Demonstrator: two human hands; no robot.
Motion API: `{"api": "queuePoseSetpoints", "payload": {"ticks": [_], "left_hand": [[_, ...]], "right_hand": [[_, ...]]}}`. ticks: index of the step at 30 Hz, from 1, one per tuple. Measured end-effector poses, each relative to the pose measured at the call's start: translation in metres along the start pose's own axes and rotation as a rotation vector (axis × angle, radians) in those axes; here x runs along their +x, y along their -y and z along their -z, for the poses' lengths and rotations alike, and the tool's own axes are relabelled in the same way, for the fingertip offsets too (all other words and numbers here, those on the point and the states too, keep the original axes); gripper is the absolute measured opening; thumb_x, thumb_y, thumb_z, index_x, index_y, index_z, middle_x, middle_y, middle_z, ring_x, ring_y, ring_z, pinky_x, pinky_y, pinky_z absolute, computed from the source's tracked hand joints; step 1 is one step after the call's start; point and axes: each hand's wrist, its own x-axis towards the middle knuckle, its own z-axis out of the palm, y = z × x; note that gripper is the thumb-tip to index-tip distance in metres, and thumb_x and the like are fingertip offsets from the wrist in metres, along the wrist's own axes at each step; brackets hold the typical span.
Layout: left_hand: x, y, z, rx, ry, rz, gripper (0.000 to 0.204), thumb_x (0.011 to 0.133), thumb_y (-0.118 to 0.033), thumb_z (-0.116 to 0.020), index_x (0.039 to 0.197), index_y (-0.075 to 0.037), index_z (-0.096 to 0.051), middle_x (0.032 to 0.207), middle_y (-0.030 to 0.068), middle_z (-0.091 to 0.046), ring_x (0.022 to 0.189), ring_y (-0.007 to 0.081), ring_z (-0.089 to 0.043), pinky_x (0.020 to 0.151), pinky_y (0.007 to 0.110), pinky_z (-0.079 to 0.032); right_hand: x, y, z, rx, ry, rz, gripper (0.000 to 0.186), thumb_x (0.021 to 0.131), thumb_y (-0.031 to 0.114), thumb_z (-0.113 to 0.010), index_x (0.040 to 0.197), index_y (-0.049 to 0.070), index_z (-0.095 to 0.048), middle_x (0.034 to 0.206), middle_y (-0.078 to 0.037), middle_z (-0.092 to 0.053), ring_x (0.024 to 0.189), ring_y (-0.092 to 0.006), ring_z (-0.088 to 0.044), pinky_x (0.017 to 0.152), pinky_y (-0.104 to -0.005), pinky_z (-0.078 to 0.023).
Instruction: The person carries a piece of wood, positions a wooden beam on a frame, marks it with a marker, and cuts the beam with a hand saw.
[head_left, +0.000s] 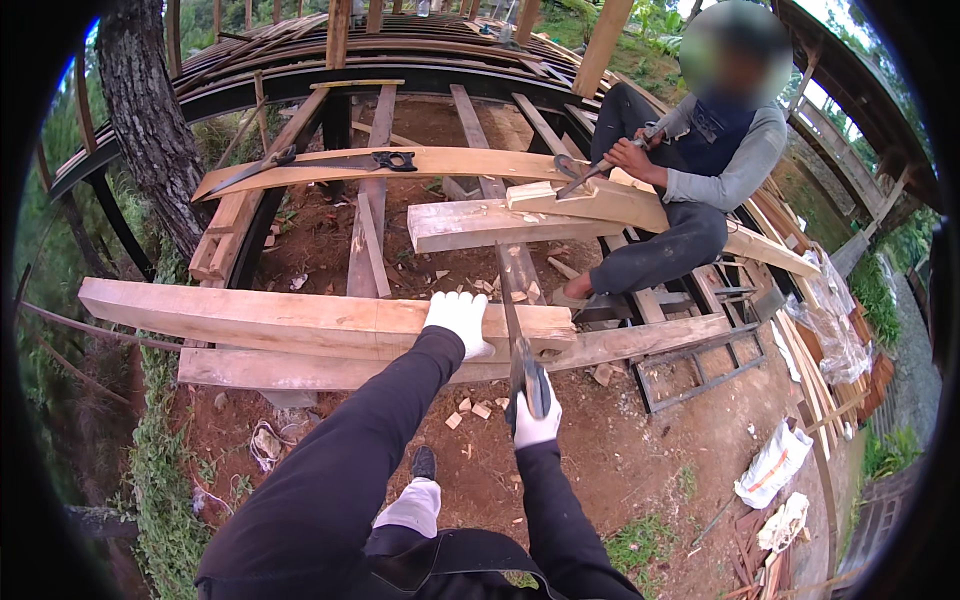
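Observation:
My left hand [455, 325], in a white glove, grips the thick pale wooden beam [250, 315] near its right end, fingers over the top and thumb on the front face. My gloved right hand [535, 410] is closed on the handle of a handsaw [520, 365], whose blade points away from me across the beam just right of my left hand. A longer plank [250, 368] lies under and in front of the beam. Small cut blocks [480, 410] lie on the dirt below.
A co-worker [700, 190] sits at the back right, holding a tool on a wooden piece [545, 200]. A second saw [390, 161] lies on a curved plank [320, 165]. Around are a tree trunk [150, 140], black steel framing [700, 385] and a white sack [770, 460].

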Motion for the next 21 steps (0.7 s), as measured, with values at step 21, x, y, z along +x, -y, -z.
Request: {"api": "queuePoseSetpoints", "payload": {"ticks": [21], "left_hand": [[-0.012, 0.016, 0.003, 0.024, 0.034, 0.024, 0.091, 0.068, -0.059, -0.079, 0.137, -0.007, -0.053, 0.121, 0.014, -0.062, 0.115, 0.0302, -0.058, 0.101, 0.045, -0.04]], "right_hand": [[-0.046, 0.012, 0.004, 0.026, 0.057, -0.15, 0.06, 0.084, 0.008, -0.069, 0.141, -0.002, -0.052, 0.126, -0.022, -0.067, 0.114, -0.03, -0.068, 0.099, -0.0364, -0.051]]}}
